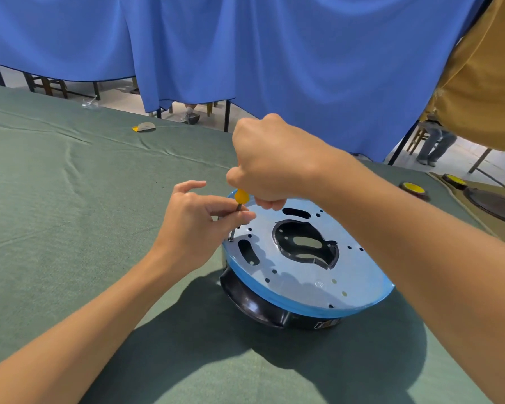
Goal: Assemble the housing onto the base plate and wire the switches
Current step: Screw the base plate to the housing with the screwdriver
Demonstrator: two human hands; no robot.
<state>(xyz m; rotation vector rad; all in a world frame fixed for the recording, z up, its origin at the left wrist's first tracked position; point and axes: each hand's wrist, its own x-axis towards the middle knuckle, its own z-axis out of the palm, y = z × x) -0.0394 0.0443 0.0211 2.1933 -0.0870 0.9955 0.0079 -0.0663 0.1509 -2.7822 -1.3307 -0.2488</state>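
— Where's the plate?
— The plate [298,275] lies on the black housing [254,304], right of the table's middle. The screwdriver [240,196] tip stands at its left rim.
— Hands?
— The right hand [271,161] is fisted round the yellow handle; the left hand [196,225] pinches the shaft.
— Room?
— Green cloth [70,199] runs wide to the left. A blue curtain [303,53] hangs past the far edge.

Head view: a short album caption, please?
Right hand grips a yellow-handled screwdriver at the edge of the base plate; left hand pinches its shaft.
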